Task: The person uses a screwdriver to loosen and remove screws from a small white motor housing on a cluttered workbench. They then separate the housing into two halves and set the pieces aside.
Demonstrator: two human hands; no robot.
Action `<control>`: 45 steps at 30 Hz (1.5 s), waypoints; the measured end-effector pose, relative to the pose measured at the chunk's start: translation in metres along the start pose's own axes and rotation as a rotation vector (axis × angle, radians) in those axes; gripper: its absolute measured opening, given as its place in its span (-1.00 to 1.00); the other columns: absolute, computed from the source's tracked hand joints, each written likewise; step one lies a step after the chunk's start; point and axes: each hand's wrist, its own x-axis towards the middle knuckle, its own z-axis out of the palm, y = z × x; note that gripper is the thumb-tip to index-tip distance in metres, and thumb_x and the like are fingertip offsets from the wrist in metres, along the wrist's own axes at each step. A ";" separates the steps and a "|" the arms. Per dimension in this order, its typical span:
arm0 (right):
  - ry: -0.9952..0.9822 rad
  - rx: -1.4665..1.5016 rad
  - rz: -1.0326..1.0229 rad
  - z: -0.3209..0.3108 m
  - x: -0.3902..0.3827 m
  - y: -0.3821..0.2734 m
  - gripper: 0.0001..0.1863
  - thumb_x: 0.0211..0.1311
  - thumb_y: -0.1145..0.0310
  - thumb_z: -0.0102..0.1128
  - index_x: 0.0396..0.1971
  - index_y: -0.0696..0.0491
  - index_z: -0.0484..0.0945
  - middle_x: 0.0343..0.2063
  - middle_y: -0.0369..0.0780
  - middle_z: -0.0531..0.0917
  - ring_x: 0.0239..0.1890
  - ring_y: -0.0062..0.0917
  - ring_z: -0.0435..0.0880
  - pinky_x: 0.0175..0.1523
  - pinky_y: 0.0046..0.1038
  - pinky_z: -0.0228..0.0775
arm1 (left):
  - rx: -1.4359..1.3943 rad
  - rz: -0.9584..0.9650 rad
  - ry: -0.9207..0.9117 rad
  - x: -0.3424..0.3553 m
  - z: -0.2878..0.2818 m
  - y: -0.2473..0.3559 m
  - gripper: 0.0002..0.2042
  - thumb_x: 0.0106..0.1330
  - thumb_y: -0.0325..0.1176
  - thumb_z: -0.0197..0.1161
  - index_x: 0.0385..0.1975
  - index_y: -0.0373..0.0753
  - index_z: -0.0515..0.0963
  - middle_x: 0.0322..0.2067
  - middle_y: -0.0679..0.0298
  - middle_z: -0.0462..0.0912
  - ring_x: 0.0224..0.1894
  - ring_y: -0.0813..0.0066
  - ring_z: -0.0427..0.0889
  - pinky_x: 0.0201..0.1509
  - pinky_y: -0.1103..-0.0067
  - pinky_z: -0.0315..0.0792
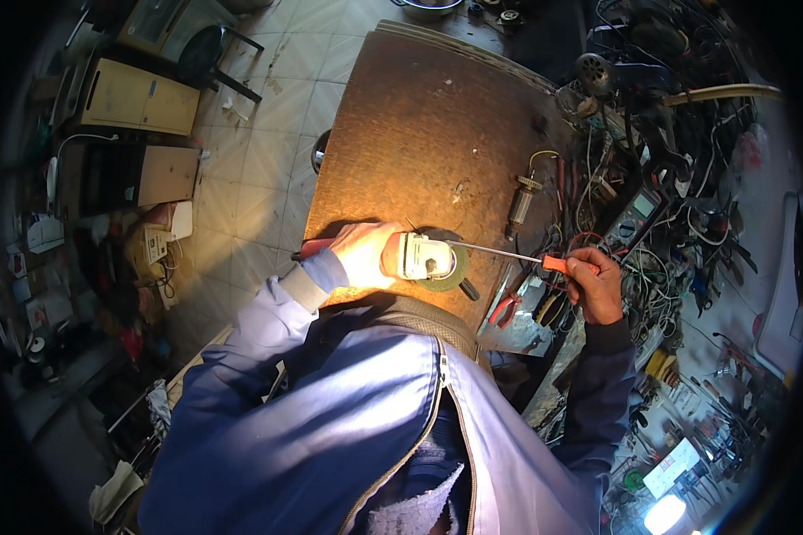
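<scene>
Angle grinder (pixel 417 256) in hand, I have it clasped in my left grip (pixel 363 253) at the near edge of the worktop (pixel 410 143), my right grip (pixel 596 285) curled round an orange-handled screwdriver (pixel 553 264) pointing toward the grinder's disc (pixel 452 274).

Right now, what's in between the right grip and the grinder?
A screwdriver, held in the right grip and pointing toward the grinder. The head view shows it.

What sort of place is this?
Most likely a small repair workshop: there's a worn brown wooden workbench, a red angle grinder with a silvery metal head, and a dark handheld multimeter with a grey screen among tangled thin cables.
</scene>
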 end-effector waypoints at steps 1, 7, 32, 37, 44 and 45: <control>0.016 -0.002 0.006 -0.001 -0.003 0.002 -0.80 0.39 0.39 0.28 -0.16 0.23 0.61 -0.48 -0.25 0.64 -0.65 -0.68 0.49 -0.56 -0.61 0.30 | -0.015 -0.022 -0.041 0.003 -0.002 -0.001 -0.48 0.00 -0.09 0.58 -0.08 -0.22 0.60 -0.21 -0.03 0.73 -0.11 -0.15 0.72 -0.03 0.11 0.59; 0.065 0.066 0.033 -0.006 -0.026 0.012 -0.81 0.38 0.39 0.28 -0.17 0.22 0.61 -0.49 -0.24 0.63 -0.68 -0.68 0.46 -0.59 -0.61 0.28 | -0.206 0.034 -0.206 0.019 -0.010 -0.017 -0.37 -0.25 -0.30 0.69 -0.07 -0.26 0.61 -0.22 0.01 0.74 -0.15 -0.02 0.74 -0.04 0.24 0.61; 0.039 0.021 0.035 0.037 -0.044 0.037 -0.76 0.38 0.31 0.29 -0.30 0.23 0.64 -0.58 -0.28 0.60 -0.73 -0.72 0.40 -0.63 -0.60 0.19 | -0.512 -0.017 -0.395 0.032 0.000 -0.039 -0.44 -0.09 -0.57 0.60 0.01 -0.26 0.62 -0.21 0.25 0.77 -0.17 0.45 0.71 -0.14 0.46 0.65; -0.007 -0.097 0.015 0.040 -0.032 0.013 -0.79 0.36 0.32 0.30 -0.32 0.20 0.66 -0.62 -0.35 0.56 -0.71 -0.76 0.39 -0.61 -0.62 0.16 | -0.469 -0.074 -0.419 0.032 -0.002 -0.036 -0.45 -0.15 -0.55 0.57 -0.03 -0.28 0.63 -0.20 0.19 0.78 -0.17 0.43 0.70 -0.06 0.42 0.63; -0.102 -0.308 -0.026 0.047 -0.015 -0.028 -0.79 0.35 0.33 0.30 -0.35 0.19 0.65 -0.64 -0.41 0.52 -0.69 -0.79 0.37 -0.60 -0.62 0.08 | -0.524 -0.065 -0.371 0.032 0.008 -0.043 -0.41 -0.18 -0.52 0.60 -0.01 -0.30 0.61 -0.19 0.16 0.78 -0.15 0.39 0.71 0.01 0.41 0.61; -0.105 -0.309 0.004 0.049 -0.011 -0.036 -0.78 0.36 0.32 0.31 -0.36 0.19 0.64 -0.64 -0.41 0.52 -0.69 -0.79 0.36 -0.60 -0.61 0.08 | -0.520 -0.057 -0.364 0.031 0.008 -0.042 -0.41 -0.19 -0.52 0.60 -0.01 -0.30 0.61 -0.18 0.15 0.78 -0.14 0.38 0.71 0.02 0.41 0.61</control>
